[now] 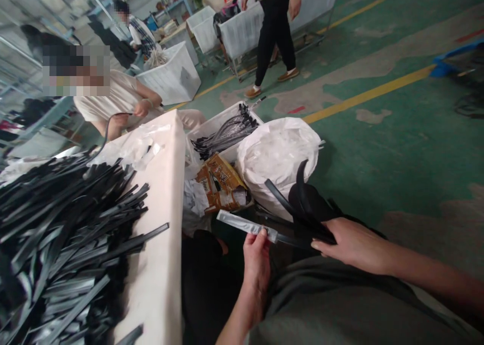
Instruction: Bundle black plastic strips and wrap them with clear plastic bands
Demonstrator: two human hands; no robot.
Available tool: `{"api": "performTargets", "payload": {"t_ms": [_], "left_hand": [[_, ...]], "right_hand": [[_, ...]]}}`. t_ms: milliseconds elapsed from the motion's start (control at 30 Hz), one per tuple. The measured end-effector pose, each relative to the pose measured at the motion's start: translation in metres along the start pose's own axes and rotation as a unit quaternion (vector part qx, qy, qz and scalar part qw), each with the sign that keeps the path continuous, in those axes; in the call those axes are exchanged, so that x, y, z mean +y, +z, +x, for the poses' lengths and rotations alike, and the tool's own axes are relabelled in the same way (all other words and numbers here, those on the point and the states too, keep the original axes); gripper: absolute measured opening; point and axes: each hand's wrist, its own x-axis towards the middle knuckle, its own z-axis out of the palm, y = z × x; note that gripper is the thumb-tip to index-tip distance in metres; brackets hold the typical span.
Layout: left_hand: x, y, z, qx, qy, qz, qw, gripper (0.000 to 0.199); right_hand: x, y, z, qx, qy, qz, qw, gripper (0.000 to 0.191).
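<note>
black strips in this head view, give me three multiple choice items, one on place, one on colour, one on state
1. Where is the heap of loose flat black strips?
A on the white-covered bench
B in a white sack
C on the floor

2. What colour is the long painted line on the green floor?
A blue
B yellow
C red

3. What is the person's left hand doing with the silver-sleeved black strip?
A lying apart from it
B pressing it onto the bench
C pinching it

1: A, the heap lies on the bench, left of the hands.
2: B, the line shows yellow against the green.
3: C, thumb and fingers grip the strip at the sleeve's end.
</note>
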Motion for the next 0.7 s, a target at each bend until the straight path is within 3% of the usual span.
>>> {"api": "performTargets", "payload": {"t_ms": [133, 233, 367, 467, 600, 700], "left_hand": [[-0.014, 0.008, -0.005, -0.066, -0.058, 0.011, 0.996, 0.027], [-0.008, 0.004, -0.003, -0.043, -0.048, 0.023, 0.998, 0.029], [0.009, -0.001, 0.002, 0.009, -0.017, 0.028, 0.999, 0.032], [0.008, 0.009, 0.0, -0.019, -0.042, 0.016, 0.999, 0.031], [-0.007, 0.02, -0.005, -0.058, -0.074, 0.008, 0.996, 0.034], [-0.012, 0.01, 0.008, -0.01, -0.047, -0.012, 0.999, 0.042]], "right_hand": [[-0.025, 0.018, 0.026, 0.035, -0.015, -0.003, 0.999, 0.03], [-0.025, 0.017, 0.034, 0.013, -0.028, -0.001, 1.0, 0.026], [0.001, 0.001, 0.018, -0.014, -0.019, 0.016, 1.0, 0.02], [-0.002, -0.003, 0.015, 0.01, -0.007, 0.007, 1.0, 0.022], [-0.029, 0.012, 0.032, 0.049, -0.053, 0.014, 0.997, 0.022], [-0.014, 0.028, 0.039, 0.073, -0.074, 0.051, 0.993, 0.02]]}}
